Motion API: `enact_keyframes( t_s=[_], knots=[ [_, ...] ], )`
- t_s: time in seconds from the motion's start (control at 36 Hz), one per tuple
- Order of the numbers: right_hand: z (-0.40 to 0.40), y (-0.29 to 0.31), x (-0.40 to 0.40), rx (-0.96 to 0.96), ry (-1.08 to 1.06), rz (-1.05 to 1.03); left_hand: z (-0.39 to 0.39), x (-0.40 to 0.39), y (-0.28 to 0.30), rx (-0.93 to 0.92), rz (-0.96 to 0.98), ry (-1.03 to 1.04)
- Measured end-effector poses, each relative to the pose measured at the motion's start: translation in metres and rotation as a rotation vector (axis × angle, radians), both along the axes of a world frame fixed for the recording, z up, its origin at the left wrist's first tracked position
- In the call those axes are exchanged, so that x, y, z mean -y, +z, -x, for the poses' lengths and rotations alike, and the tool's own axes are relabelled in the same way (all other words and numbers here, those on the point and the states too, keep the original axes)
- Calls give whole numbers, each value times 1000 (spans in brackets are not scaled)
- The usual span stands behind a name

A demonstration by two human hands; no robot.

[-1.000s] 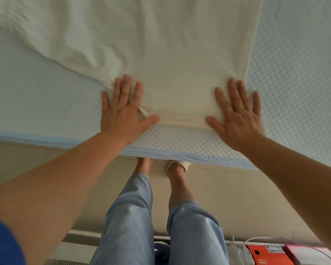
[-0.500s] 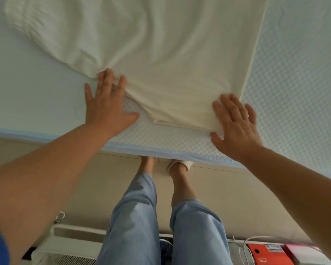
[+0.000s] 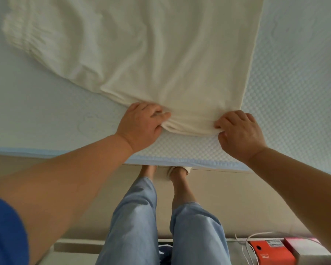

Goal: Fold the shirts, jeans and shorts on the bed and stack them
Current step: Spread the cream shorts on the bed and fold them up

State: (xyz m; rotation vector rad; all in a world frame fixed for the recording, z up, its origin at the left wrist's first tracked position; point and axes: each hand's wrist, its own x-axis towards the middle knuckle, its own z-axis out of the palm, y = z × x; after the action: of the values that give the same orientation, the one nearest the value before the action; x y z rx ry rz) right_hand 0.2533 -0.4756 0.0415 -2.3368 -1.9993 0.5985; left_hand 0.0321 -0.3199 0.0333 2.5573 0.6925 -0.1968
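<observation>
Nearest the viewer, at the bottom of the view, the person's legs in light blue trousers stand on the floor against the bed, with an orange box and white cable on the floor to the right. Above them, both forearms reach over the bed's blue-trimmed near edge. The left hand and right hand now have a closed grip on the near hem of a cream shirt, fingers curled and bunching the cloth at each near corner. Half a second ago the same hands lay flat with straight fingers, pressing and smoothing the fabric; they have since pinched it up. That suggests smoothing is finished and a fold is about to begin, likely carrying the hem toward the far side. The shirt spreads away across the bed, its right edge straight, its far left part rumpled and gathered. No stack shows.
</observation>
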Motion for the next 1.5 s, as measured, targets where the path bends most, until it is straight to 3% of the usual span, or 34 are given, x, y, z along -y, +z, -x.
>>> enact_keyframes(
  t_s=[0.22,0.31,0.42,0.56,0.78,0.86,1.19,1.36,1.44,1.5],
  knots=[
    [-16,30,-30,-276,-431,247,-18,-30,14,141,322,278],
    [-24,36,-43,-315,-593,284,-27,-41,18,74,395,367],
    [-39,37,-67,-375,-740,211,-45,-60,21,-7,451,468],
    [-64,19,-101,-444,-858,77,-73,-92,10,-25,370,538],
    [-80,-7,-116,-569,-907,101,-99,-112,-13,-141,248,565],
    [-86,-9,-111,-568,-882,152,-99,-108,-14,-132,212,590],
    [-85,-15,-114,-560,-991,27,-100,-90,-21,-87,124,758],
    [-92,-5,-99,-699,-841,177,-98,-87,-20,-39,89,782],
    [-97,0,-96,-837,-887,207,-98,-87,-20,-34,97,771],
    [-98,1,-96,-832,-915,163,-99,-87,-20,-43,94,769]
  ],
)
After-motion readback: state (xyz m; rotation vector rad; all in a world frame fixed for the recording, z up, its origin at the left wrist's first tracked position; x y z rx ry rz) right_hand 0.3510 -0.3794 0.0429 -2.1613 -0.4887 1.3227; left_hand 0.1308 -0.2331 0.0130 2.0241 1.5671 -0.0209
